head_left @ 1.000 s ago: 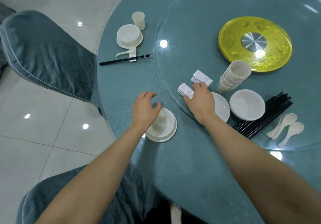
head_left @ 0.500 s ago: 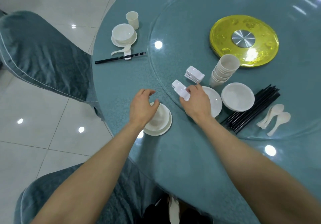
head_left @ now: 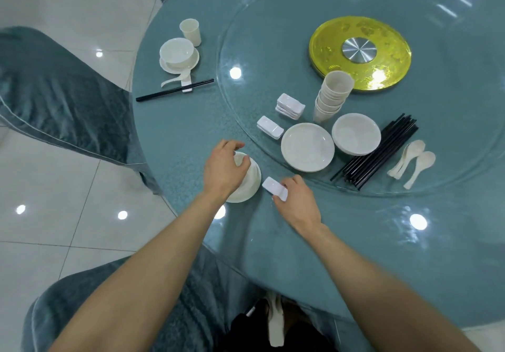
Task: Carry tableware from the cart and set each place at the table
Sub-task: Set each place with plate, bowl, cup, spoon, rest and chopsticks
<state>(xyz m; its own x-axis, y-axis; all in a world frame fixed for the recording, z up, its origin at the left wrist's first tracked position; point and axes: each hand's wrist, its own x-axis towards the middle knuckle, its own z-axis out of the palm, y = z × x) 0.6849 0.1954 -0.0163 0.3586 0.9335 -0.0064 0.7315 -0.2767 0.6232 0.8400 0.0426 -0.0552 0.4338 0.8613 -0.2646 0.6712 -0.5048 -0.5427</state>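
Teal and round, the table (head_left: 355, 242) carries a glass turntable (head_left: 273, 37) and stands on pale floor tiles, with teal-covered chairs (head_left: 54, 92) along its left edge.

Both bare forearms reach in from the near edge. The left hand (head_left: 222, 171) arches palm-down over a white bowl (head_left: 241, 160), its fingers and thumb curled around the rim. The bowl sits on a white plate (head_left: 248, 191) close to the table's near-left edge. The right hand (head_left: 296, 201) lies low, knuckles up, and pinches a white chopstick rest (head_left: 274, 189) between thumb and fingertips. The rest is just beside the plate's right rim, at or barely above the tabletop.

Half a second ago the right hand held this rest higher up, over the turntable's near-left rim by the stack of plates (head_left: 307, 146). It has since drawn back and down to the bare table. The left hand has kept its grip on the bowl.

On the turntable's near part are more rests (head_left: 289, 105), stacked cups (head_left: 332, 97), stacked bowls (head_left: 355, 134), black chopsticks (head_left: 377, 152) and white spoons (head_left: 412, 157). A yellow disc (head_left: 360, 53) lies farther in. One finished setting (head_left: 177, 53) lies at the table's far-left edge.
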